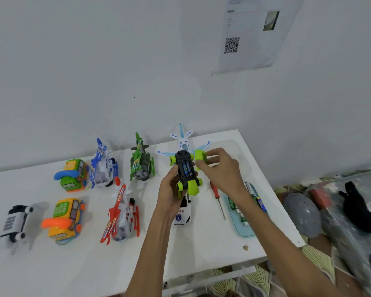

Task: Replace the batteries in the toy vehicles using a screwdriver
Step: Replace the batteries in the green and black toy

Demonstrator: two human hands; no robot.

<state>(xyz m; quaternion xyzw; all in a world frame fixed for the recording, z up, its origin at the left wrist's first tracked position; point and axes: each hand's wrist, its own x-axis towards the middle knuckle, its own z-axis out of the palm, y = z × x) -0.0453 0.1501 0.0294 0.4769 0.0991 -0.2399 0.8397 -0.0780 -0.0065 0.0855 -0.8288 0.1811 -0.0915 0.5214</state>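
Over the white surface [73, 264], my left hand [171, 195] grips the upturned car [183, 157]; my right hand [221, 169] pinches a green piece [199, 157].

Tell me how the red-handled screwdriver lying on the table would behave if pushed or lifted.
The screwdriver probably rolls if nudged: its rounded handle lies flat on the smooth table. Likely stiff and light, given the thin metal shaft and small handle.
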